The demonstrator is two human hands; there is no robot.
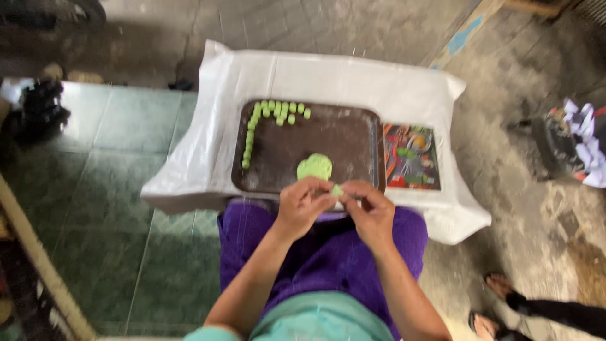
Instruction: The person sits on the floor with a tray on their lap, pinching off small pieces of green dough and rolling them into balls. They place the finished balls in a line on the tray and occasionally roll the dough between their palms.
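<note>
My left hand (302,205) and my right hand (369,208) meet at the near edge of a dark brown tray (344,136), pinching a small piece of green dough (337,189) between their fingertips. Just beyond the fingers a larger lump of green dough (314,166) rests on the tray. Several small green dough balls (278,110) lie in rows along the tray's far and left edges. The tray sits on a low table covered in white plastic sheet (303,72).
A colourful flat pack (411,156) lies right of the tray. My purple-clad lap (322,252) is under the hands. Another person's sandalled feet (495,303) stand at lower right. Green tiled floor (120,189) spreads left; crumpled paper (584,142) lies far right.
</note>
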